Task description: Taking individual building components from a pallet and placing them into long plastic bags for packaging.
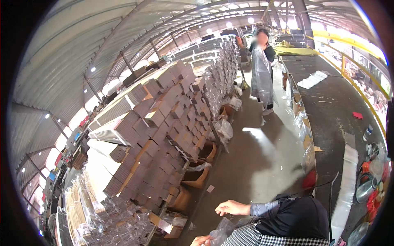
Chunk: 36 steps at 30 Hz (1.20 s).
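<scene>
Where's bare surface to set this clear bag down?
Bare: the dark table top between the white sheets and the red item. Also the floor aisle. Crowded: the table's near right edge with metal pots, and the brown stacks.

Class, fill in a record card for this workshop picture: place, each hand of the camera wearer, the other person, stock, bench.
Place: long metal-roofed hall with a grey floor aisle
Left hand: at the lower edge, against a clear plastic bag; grip cut off
Right hand: fingers stretched, holding nothing, grey sleeve
Other person: stands far down the aisle in a clear plastic apron
Stock: stacked brown cardboard bundles on the left
Bench: dark worktable on the right, a red block on it
</scene>
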{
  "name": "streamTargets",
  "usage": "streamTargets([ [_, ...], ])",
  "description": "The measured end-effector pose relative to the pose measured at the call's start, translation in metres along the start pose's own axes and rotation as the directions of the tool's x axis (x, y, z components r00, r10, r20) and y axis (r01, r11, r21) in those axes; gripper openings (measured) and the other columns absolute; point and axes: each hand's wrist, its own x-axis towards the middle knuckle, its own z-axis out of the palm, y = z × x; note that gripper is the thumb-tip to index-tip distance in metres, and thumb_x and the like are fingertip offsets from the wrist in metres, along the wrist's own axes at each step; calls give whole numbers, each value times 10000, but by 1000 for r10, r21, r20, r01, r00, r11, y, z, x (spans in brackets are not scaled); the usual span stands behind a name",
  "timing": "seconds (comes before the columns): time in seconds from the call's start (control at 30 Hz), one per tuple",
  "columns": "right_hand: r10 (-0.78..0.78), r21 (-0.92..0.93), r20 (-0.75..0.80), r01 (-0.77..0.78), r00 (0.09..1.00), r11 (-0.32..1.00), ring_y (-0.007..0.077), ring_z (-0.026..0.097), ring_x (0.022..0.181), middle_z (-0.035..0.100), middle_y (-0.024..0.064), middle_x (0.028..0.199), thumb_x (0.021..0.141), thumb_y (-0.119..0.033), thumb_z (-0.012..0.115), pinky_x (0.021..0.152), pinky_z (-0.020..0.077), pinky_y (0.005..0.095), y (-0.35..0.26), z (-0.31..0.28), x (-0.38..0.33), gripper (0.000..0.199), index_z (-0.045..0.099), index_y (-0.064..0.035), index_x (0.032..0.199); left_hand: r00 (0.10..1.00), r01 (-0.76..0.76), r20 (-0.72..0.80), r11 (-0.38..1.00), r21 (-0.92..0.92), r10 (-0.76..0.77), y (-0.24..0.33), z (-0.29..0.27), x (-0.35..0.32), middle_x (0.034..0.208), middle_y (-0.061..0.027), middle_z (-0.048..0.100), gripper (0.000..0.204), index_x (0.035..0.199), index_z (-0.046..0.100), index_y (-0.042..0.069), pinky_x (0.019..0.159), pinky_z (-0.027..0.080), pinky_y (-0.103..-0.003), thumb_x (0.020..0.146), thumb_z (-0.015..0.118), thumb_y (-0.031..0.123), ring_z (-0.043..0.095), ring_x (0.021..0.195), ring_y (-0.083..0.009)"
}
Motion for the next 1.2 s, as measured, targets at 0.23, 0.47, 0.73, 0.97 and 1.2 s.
streamTargets([
  [0.23,-48,105,92,38,995,994,175,684,910,685,98,1072,1028,-315,460,825,529,303,-12,94,-8,384,619,3,1172,995,-5,-95,998,-62,-1,8,-55,-58,824,-109,675,85,922,694,-24,715,490,-284,857,660,19,629,767,-182],
  [0.47,48,5,231,-51,972,999,178,658,972,662,103,1119,1033,-354,434,885,509,317,-6,166,-52,444,584,24,1209,991,84,-100,994,-71,-91,13,-98,-102,813,-111,671,68,891,691,-13,711,491,-291,836,651,-12,634,758,-199],
  [0.73,189,109,212,-215,959,970,184,641,1016,663,123,1144,1003,-294,522,899,507,336,9,209,-66,379,597,19,1201,978,-132,165,991,30,125,3,-143,-111,870,-118,705,150,947,707,16,665,526,-315,797,705,15,681,758,-230],
  [0.97,90,-26,338,-86,937,996,173,662,934,678,132,1075,970,-133,569,817,545,299,12,219,-52,275,607,43,1179,979,-197,45,978,-72,201,11,-150,-127,925,-119,682,201,1031,689,26,731,524,-344,834,663,-5,668,834,-254],
  [1.2,74,-322,446,83,892,943,222,655,1007,616,181,1215,878,-116,654,884,522,317,-78,247,-17,813,161,-64,1524,990,-140,6,990,12,140,17,-157,-122,933,-109,692,215,1036,699,41,738,524,-325,827,669,-3,674,836,-241],
])
